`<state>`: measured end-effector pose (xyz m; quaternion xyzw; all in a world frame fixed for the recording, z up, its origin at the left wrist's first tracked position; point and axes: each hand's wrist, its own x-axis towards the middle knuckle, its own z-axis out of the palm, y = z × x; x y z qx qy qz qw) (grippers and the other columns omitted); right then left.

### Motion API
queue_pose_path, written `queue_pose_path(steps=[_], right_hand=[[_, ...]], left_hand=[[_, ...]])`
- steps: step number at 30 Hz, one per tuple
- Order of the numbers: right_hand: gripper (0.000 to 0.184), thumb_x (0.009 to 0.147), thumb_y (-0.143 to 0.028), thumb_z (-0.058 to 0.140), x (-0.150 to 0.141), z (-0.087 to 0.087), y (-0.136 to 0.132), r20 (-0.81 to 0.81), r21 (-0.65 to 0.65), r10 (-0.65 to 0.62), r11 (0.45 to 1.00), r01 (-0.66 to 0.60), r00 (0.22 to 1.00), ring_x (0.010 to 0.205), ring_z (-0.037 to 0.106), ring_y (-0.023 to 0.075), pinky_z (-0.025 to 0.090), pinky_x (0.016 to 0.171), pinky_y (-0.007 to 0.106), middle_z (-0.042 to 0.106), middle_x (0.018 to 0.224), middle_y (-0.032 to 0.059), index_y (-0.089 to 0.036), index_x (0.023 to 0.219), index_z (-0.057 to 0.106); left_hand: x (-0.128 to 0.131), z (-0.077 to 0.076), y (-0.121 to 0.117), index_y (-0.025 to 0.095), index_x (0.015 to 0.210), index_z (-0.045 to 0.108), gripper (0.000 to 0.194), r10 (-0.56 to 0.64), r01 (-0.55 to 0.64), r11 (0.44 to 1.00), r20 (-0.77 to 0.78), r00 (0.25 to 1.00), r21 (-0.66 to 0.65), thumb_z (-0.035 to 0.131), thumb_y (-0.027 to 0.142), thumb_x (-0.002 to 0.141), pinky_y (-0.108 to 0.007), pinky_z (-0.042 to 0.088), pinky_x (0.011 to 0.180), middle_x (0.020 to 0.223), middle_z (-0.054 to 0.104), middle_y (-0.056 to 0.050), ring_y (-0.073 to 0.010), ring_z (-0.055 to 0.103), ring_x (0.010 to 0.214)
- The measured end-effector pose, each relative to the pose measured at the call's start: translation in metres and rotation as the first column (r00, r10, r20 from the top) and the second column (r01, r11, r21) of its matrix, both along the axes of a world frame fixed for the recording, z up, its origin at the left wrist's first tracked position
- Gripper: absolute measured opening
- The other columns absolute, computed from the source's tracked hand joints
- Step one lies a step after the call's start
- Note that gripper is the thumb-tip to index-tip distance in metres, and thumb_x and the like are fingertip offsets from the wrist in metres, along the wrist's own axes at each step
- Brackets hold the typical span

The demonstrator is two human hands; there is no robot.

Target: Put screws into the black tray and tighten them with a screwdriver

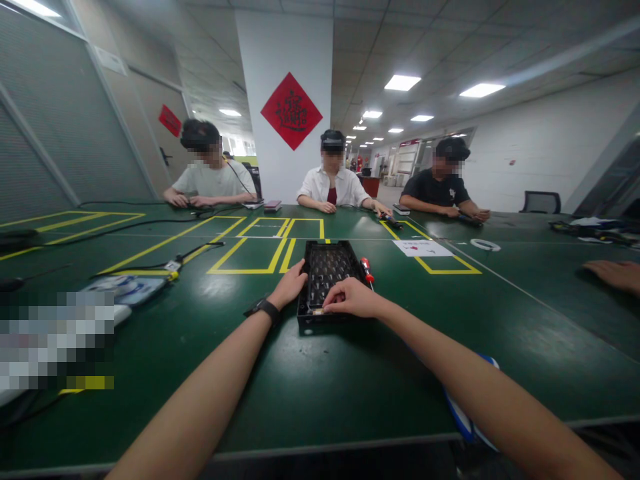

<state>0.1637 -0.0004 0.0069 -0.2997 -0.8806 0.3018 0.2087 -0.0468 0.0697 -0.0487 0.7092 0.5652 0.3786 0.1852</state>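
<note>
While the black rectangular case (311, 322), its interior a pattern of repeated dark shapes, lies on the glossy green table (280, 387), the left hand (291, 283) grips its left wall. The right hand (354, 298) curves its fingers to a small pale piece (317, 311) inside; whether they pinch it, I cannot tell. Alongside lies a red-handled screwdriver (367, 269).

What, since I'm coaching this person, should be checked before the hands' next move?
1. Left hand on the black tray: ok, at its left side.
2. Right hand at the tray: ok, fingertips at its near end.
3. Small part pinched in those fingertips: cannot tell, too small.
4. Screwdriver nearby: ok, just right of the tray.
5. Co-worker's hand away from the tray: ok, at the far right.
</note>
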Motion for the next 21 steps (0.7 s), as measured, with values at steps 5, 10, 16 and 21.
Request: queue_pose_path(steps=[5,10,16,21], right_hand=[[0.031,0.07,-0.037,0.063,0.0009,-0.0012,0.0007,-0.003,0.002,-0.015,1.0,0.015,1.0,0.056,0.051,0.0086,0.037,0.051,0.019,0.067,0.073,0.0053,-0.012,0.085,0.07],[0.029,0.07,-0.036,0.063,0.0013,0.0006,0.0002,-0.001,0.021,0.0,1.0,0.0,1.0,0.058,0.051,0.0089,0.038,0.053,0.02,0.067,0.073,0.0051,-0.012,0.084,0.07],[0.032,0.069,-0.038,0.064,0.0006,0.0002,0.0016,-0.01,-0.04,0.028,0.999,-0.028,1.0,0.059,0.052,0.0091,0.04,0.054,0.019,0.066,0.072,0.0051,-0.011,0.085,0.07],[0.035,0.067,-0.04,0.065,0.0016,0.0,0.001,-0.026,-0.038,-0.001,0.999,0.0,1.0,0.057,0.051,0.0085,0.038,0.053,0.019,0.065,0.069,0.0044,-0.011,0.085,0.07]], left_hand=[[-0.0003,0.0006,-0.0011,0.007,0.132,0.037,0.059,-0.004,0.004,1.0,0.005,1.0,0.006,0.039,0.02,0.075,-0.033,0.019,0.11,0.141,0.033,-0.01,-0.0203,0.029,0.13],[0.0003,0.0007,-0.0007,0.005,0.133,0.035,0.06,-0.001,0.001,1.0,-0.006,1.0,0.01,0.038,0.02,0.075,-0.031,0.019,0.11,0.141,0.033,-0.011,-0.0198,0.029,0.13],[0.0001,0.0,0.0003,0.006,0.133,0.036,0.06,-0.004,0.004,1.0,-0.01,1.0,0.013,0.038,0.019,0.075,-0.031,0.019,0.11,0.141,0.033,-0.01,-0.0192,0.029,0.13],[0.0006,0.0008,-0.0014,0.007,0.133,0.037,0.06,-0.006,0.006,1.0,-0.001,1.0,0.016,0.039,0.019,0.074,-0.03,0.019,0.11,0.14,0.034,-0.009,-0.019,0.03,0.13]])
